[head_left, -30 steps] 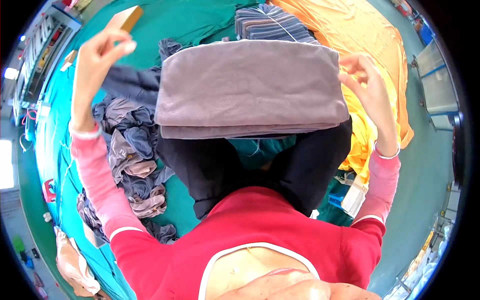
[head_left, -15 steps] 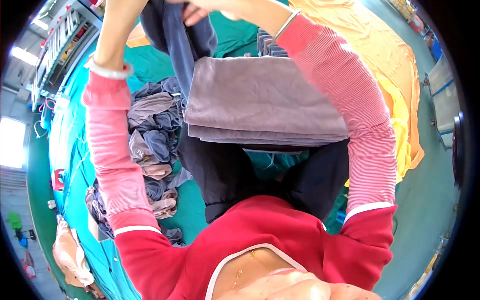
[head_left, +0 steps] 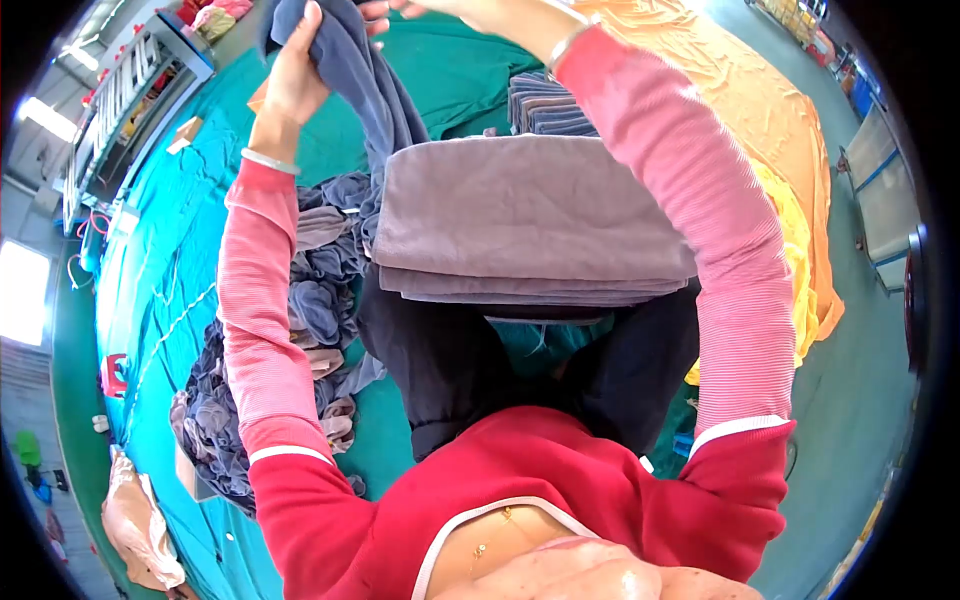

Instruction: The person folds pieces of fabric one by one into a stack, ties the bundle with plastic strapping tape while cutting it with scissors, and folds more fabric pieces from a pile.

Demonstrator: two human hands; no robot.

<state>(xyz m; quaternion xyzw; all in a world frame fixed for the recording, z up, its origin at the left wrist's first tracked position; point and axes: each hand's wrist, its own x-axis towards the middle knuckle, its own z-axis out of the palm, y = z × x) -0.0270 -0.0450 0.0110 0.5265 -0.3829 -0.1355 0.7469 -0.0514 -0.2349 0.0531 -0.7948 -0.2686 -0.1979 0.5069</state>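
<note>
A blue-grey towel point(head_left: 362, 85) hangs from my left hand point(head_left: 297, 82), which is closed round its upper part with the thumb on top. My right hand point(head_left: 440, 8) is at the upper frame edge, right beside the towel; most of its fingers are cut off, so its grip cannot be made out. The towel's lower end reaches down to the left side of a stack of folded grey-mauve towels point(head_left: 530, 205) in front of my lap. Left of that stack lies a heap of crumpled blue and grey towels point(head_left: 320, 310).
Behind the stack stand folded blue-grey towels point(head_left: 550, 105). Green sheeting point(head_left: 460, 70) covers the floor, with orange cloth point(head_left: 730, 110) and yellow cloth point(head_left: 795, 260) at the right. A metal rack point(head_left: 130, 90) is at upper left, and a wheeled bin point(head_left: 875, 195) stands far right.
My left hand has come down into view, moving slightly right, holding the towel. My right hand has shifted up toward the frame edge. The folded stack sits slightly lower in view.
</note>
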